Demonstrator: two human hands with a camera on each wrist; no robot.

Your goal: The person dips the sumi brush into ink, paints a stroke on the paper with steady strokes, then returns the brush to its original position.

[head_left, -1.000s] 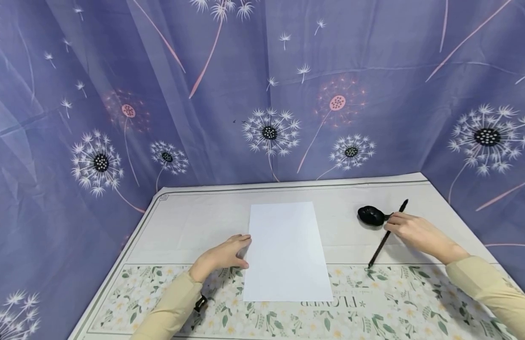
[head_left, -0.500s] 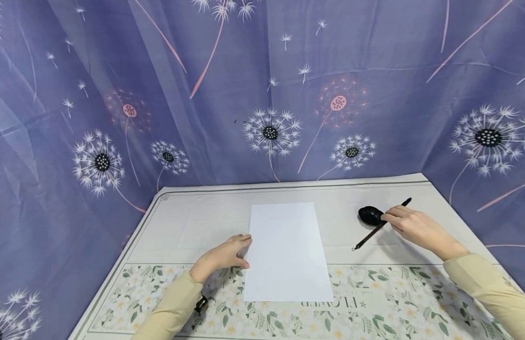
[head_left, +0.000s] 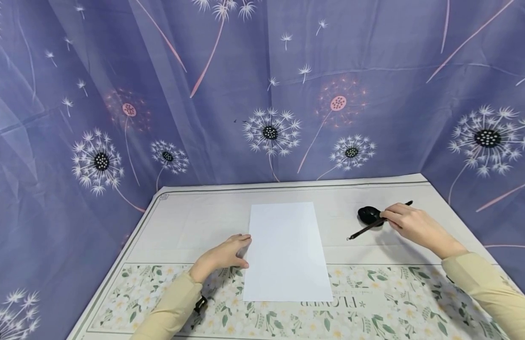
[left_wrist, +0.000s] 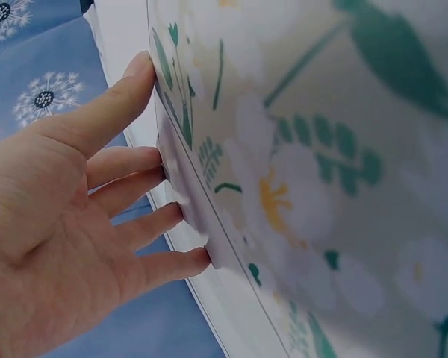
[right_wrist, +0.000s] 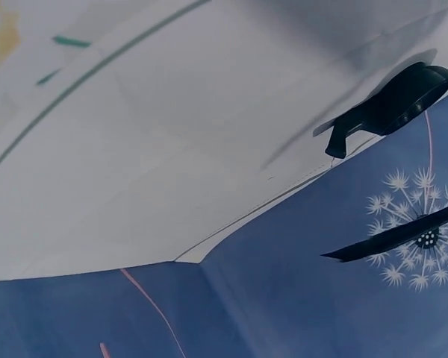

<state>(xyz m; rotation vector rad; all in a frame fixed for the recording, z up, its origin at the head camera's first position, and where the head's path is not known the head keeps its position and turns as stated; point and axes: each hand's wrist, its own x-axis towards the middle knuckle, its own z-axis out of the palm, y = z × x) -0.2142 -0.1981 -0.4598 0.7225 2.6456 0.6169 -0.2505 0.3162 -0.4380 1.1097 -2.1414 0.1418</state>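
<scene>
In the head view my right hand [head_left: 413, 225] pinches a writing brush [head_left: 364, 231] by its dark shaft. The end with a small loop points down and left, and the dark tip points up and right. Just left of that hand sits a shiny black dish [head_left: 368, 215], partly behind the shaft. The right wrist view shows the brush's pointed dark bristles [right_wrist: 366, 247] and the dish's short handle [right_wrist: 337, 140]. My left hand [head_left: 224, 252] lies with spread, fairly straight fingers at the left edge of a white sheet of paper [head_left: 285, 250]. Its fingertips [left_wrist: 198, 261] touch the surface.
The tabletop cover [head_left: 194, 217] is white, with a flower-printed band [head_left: 228, 316] along the near side. A purple curtain [head_left: 220, 156] with dandelion prints hangs behind the table and at both sides. A dark strap [head_left: 200, 303] shows beneath the left sleeve.
My right hand has turned the brush, so its loop end has swung up and left from near the flower band, across the front of the dish. The left hand and paper stay put.
</scene>
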